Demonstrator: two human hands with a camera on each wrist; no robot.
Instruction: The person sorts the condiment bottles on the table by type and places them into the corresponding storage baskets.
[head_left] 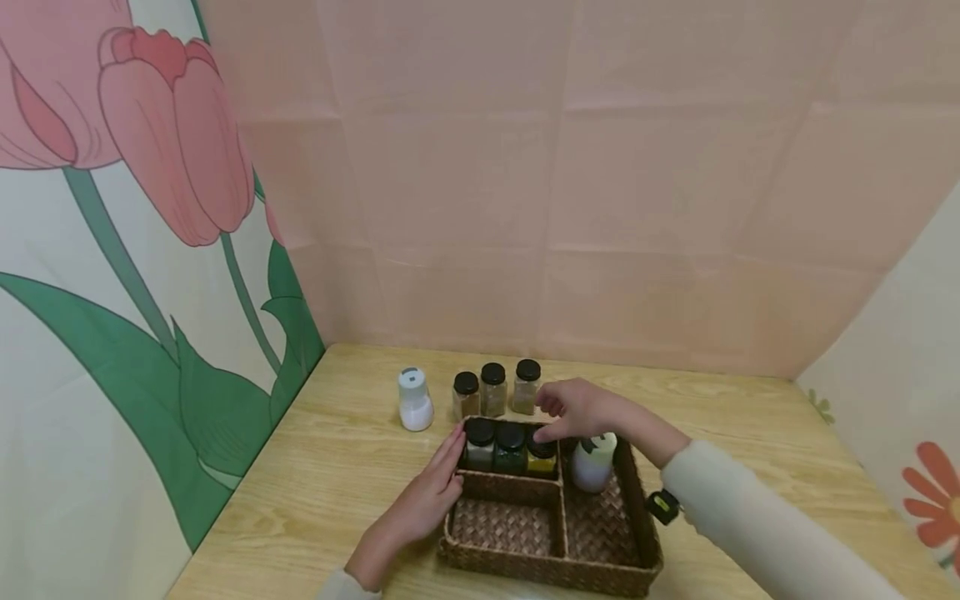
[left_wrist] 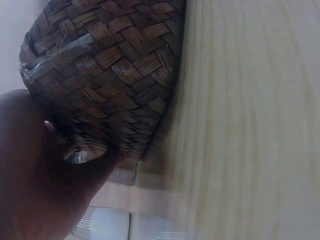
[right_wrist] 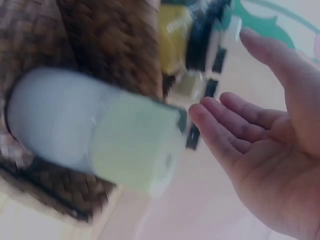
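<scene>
Left grip (head_left: 425, 498) on basket (head_left: 540, 567); right grip (head_left: 581, 407) near yellow jar (head_left: 542, 462).

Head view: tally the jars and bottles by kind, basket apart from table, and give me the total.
Black-lidded jars in the basket: 3
Black-lidded jars on the table behind it: 3
Pale-topped bottle in the basket: 1
Pale-topped bottle on the table: 1
Total: 8
</scene>
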